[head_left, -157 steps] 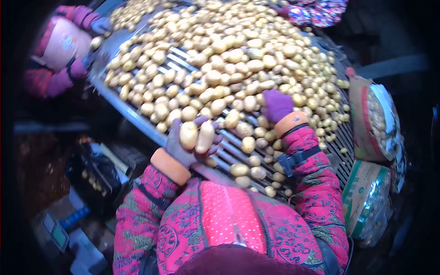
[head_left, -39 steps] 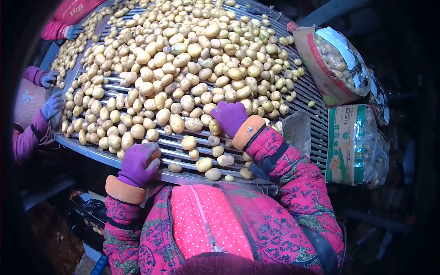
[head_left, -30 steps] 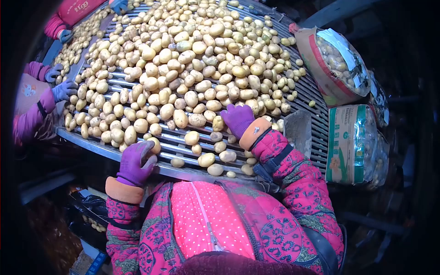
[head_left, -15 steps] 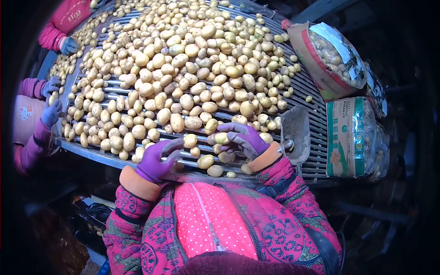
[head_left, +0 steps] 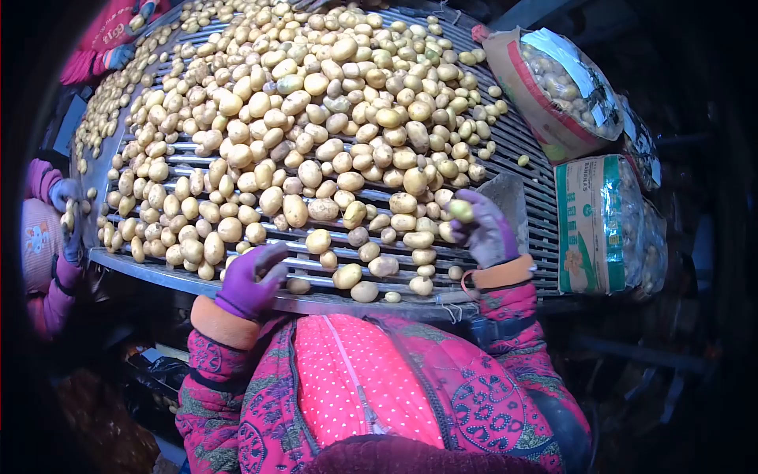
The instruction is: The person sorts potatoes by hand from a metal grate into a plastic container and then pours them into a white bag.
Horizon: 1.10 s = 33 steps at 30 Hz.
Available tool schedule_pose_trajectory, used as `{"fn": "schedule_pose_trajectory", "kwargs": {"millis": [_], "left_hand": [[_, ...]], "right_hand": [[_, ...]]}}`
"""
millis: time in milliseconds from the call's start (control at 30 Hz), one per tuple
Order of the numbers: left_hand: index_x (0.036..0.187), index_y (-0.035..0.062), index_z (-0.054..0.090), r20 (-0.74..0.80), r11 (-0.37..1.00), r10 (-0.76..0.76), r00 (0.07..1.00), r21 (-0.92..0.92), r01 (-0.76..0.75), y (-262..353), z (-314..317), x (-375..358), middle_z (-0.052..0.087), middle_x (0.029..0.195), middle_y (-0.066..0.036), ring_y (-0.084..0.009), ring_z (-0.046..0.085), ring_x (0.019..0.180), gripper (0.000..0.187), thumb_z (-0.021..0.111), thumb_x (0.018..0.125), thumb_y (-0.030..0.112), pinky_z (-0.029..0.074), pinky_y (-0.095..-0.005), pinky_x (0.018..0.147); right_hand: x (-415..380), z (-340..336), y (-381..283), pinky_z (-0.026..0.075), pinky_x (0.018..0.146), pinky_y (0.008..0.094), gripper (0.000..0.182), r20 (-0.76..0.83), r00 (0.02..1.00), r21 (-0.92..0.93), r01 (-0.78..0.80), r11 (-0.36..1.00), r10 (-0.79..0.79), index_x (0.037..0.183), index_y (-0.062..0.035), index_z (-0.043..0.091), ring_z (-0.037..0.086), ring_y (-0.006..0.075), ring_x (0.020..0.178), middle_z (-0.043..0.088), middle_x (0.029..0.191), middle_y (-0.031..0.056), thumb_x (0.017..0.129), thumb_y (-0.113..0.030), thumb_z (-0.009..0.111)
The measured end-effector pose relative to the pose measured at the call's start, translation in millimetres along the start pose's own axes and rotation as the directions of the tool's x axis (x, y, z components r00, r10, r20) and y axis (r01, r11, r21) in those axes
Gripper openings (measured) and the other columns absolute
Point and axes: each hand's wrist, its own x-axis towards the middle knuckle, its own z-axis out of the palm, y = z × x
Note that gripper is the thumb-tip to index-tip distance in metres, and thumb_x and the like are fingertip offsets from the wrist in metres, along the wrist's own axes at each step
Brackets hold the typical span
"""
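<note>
My right hand (head_left: 483,229), in a purple glove, grips a greenish potato (head_left: 460,210) between thumb and fingers. It is at the right side of the pile, in front of a grey metal scoop (head_left: 508,197) that it partly covers. My left hand (head_left: 251,278), also gloved in purple, hovers over the near edge of the slatted metal table (head_left: 312,302). Its thumb and fingers are apart, with nothing between them. Between my hands lie several loose potatoes (head_left: 347,276) on the slats. Beyond them spreads the large heap of potatoes (head_left: 316,118).
To the right stand a bag of potatoes (head_left: 545,95) and a green and white carton-sided bag (head_left: 588,225). At the left, one co-worker's gloved hands (head_left: 69,207) hold potatoes. Another co-worker's hand (head_left: 118,57) is at the far left edge.
My right hand has moved right, carrying the greenish potato from the near middle to the scoop. My left hand has drawn slightly left. The co-worker's hands at the left have come closer together.
</note>
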Motion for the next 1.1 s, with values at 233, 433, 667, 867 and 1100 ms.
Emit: {"fn": "schedule_pose_trajectory", "kwargs": {"millis": [233,433,667,867,1100], "left_hand": [[0.141,0.0059,0.042,0.313,0.598,-0.225,0.923,-0.703,0.384,32.8,18.5,-0.3,0.057,0.129,-0.017,-0.0231,0.068,0.095,0.064,0.068,0.086,0.027,0.057,-0.0305,0.076],[0.128,0.0077,0.049,0.251,0.578,-0.192,0.949,-0.753,0.316,13.2,18.0,-35.9,0.062,0.105,-0.016,-0.0257,0.066,0.078,0.059,0.072,0.082,0.036,0.055,-0.0333,0.063],[0.110,0.0046,0.060,-0.171,0.582,-0.504,0.847,-0.791,0.187,-104.4,-40.4,-238.1,0.065,0.093,-0.011,-0.0211,0.067,0.069,0.047,0.083,0.073,0.023,0.056,-0.0320,0.061],[0.112,0.0072,0.062,-0.285,0.523,-0.849,0.445,-0.331,0.785,-277.2,47.4,-368.6,0.068,0.093,-0.011,-0.0226,0.065,0.079,0.039,0.076,0.077,0.017,0.053,-0.0346,0.068],[0.131,0.0038,0.054,-0.467,0.718,-0.623,0.627,-0.023,0.696,-216.2,-8.8,-301.0,0.058,0.128,-0.018,-0.0309,0.055,0.121,0.057,0.069,0.078,0.019,0.043,-0.0388,0.101]], "right_hand": [[-6.5,70.4,7.5,0.055,0.085,0.0311,0.037,0.140,0.989,-0.472,0.021,0.881,0.051,0.126,-0.0015,0.054,0.063,0.0172,0.101,0.063,0.115,0.0118,0.093,-0.018,0.058],[14.8,115.5,33.8,0.051,0.081,0.0282,0.041,0.382,0.916,-0.425,0.058,0.904,0.121,0.128,-0.0036,0.056,0.063,0.0144,0.095,0.065,0.101,0.0050,0.088,-0.012,0.065],[-2.8,39.5,72.2,0.053,0.072,0.0391,0.034,0.489,0.872,-0.869,0.485,0.096,0.024,0.110,-0.0109,0.065,0.066,0.0290,0.083,0.066,0.095,0.0110,0.081,-0.027,0.068],[16.9,71.6,114.2,0.050,0.067,0.0430,0.032,0.567,0.823,-0.813,0.566,-0.135,0.035,0.112,-0.0124,0.061,0.063,0.0317,0.080,0.064,0.090,0.0111,0.085,-0.030,0.063],[59.1,116.4,64.5,0.052,0.074,0.0427,0.037,0.636,0.766,-0.765,0.641,0.055,-0.091,0.119,-0.0173,0.063,0.065,0.0315,0.086,0.065,0.099,0.0110,0.085,-0.031,0.062]]}}
